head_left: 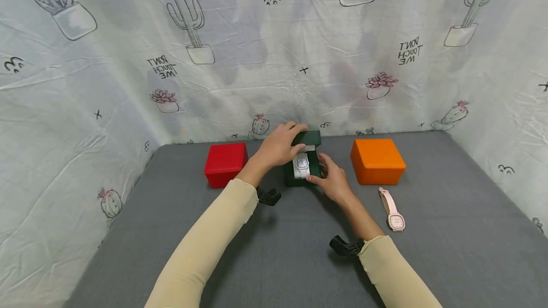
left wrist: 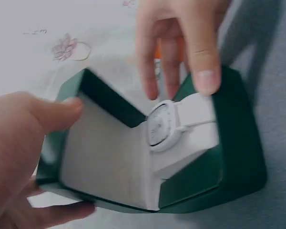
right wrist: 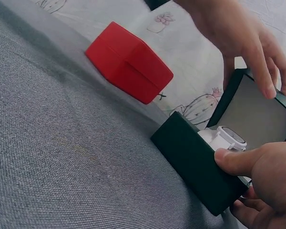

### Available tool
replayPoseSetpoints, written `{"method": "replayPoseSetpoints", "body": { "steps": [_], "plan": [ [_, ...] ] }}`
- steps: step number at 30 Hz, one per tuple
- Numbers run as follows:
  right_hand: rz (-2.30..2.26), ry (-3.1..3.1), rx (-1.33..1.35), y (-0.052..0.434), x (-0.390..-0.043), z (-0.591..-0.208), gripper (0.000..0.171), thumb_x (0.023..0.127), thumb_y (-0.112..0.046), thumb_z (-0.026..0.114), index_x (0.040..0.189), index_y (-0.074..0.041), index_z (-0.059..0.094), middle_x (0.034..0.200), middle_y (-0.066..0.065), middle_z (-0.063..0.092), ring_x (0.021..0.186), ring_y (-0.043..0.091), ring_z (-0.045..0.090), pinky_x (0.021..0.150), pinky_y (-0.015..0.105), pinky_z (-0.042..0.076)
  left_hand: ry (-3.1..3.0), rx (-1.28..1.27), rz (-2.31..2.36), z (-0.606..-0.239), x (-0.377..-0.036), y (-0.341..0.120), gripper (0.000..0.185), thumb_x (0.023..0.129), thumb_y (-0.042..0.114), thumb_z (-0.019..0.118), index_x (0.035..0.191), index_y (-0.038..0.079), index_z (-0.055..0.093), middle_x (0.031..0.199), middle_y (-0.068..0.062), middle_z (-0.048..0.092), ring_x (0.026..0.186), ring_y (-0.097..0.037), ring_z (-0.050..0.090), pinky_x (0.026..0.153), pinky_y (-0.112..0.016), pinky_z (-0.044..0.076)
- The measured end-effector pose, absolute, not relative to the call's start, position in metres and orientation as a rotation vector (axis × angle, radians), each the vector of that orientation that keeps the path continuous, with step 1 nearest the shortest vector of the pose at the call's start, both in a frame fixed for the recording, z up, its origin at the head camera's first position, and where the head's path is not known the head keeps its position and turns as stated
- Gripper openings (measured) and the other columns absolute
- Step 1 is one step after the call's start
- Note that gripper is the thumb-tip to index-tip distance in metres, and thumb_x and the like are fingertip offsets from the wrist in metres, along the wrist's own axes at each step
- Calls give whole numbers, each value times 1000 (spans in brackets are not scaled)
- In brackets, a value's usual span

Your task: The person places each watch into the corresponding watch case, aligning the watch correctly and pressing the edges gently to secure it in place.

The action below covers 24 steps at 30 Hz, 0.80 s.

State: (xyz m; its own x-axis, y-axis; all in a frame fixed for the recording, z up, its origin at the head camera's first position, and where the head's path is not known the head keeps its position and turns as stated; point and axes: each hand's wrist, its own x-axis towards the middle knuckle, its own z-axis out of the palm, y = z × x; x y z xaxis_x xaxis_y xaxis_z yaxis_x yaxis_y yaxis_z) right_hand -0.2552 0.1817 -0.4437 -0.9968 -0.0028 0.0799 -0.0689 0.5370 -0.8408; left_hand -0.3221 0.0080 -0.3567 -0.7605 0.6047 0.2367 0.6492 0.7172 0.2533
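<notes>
An open dark green watch box point(head_left: 316, 168) stands mid-table near the back wall. A white watch point(head_left: 302, 164) sits on the white cushion point(left wrist: 190, 138) inside it. My left hand point(head_left: 299, 138) grips the raised lid point(left wrist: 105, 100), thumb on the pale lining and fingers behind it. My right hand point(head_left: 320, 169) holds the box's base on the right side, thumb on the front rim point(right wrist: 195, 162) and fingers along the far side. In the right wrist view the watch point(right wrist: 229, 137) shows just above my thumb point(right wrist: 238, 160).
A closed red box point(head_left: 226, 164) stands left of the green one and a closed orange box point(head_left: 376, 160) right of it. A pink watch point(head_left: 393, 210) lies flat on the grey table cover point(head_left: 274, 260) before the orange box. Printed cloth walls enclose three sides.
</notes>
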Motion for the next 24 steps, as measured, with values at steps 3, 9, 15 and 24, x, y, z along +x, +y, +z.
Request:
{"method": "replayPoseSetpoints", "body": {
  "steps": [3,9,15,24],
  "plan": [
    [1485,-2705,60,182,-256,-443,79,86,-16,73,150,-6,29,150,21,40,131,40,49,105,50,44,-2878,-1091,-559,-354,-323,5,48,97,36,57,142,26,45,144,-3,47,126,-24,51,105,-47,44],
    [1507,-2698,70,184,-256,-442,83,88,-18,72,153,-8,22,149,22,40,133,41,46,105,50,44,-2901,-1166,-500,-367,-315,3,52,97,37,56,146,28,41,150,-2,42,133,-25,47,107,-50,43],
    [1519,-2695,65,184,-255,-443,87,88,-18,72,154,-9,17,150,23,39,134,39,45,108,48,42,-2828,-1244,-351,-377,-305,5,55,96,34,59,147,28,41,152,-1,41,137,-25,42,106,-47,44],
    [1555,-2690,94,183,-254,-441,90,88,-18,71,155,-7,13,152,23,35,136,37,43,108,48,41,-2791,-1217,-324,-384,-298,2,55,94,33,62,145,28,45,151,-1,43,136,-26,41,103,-44,47]
  ]
}}
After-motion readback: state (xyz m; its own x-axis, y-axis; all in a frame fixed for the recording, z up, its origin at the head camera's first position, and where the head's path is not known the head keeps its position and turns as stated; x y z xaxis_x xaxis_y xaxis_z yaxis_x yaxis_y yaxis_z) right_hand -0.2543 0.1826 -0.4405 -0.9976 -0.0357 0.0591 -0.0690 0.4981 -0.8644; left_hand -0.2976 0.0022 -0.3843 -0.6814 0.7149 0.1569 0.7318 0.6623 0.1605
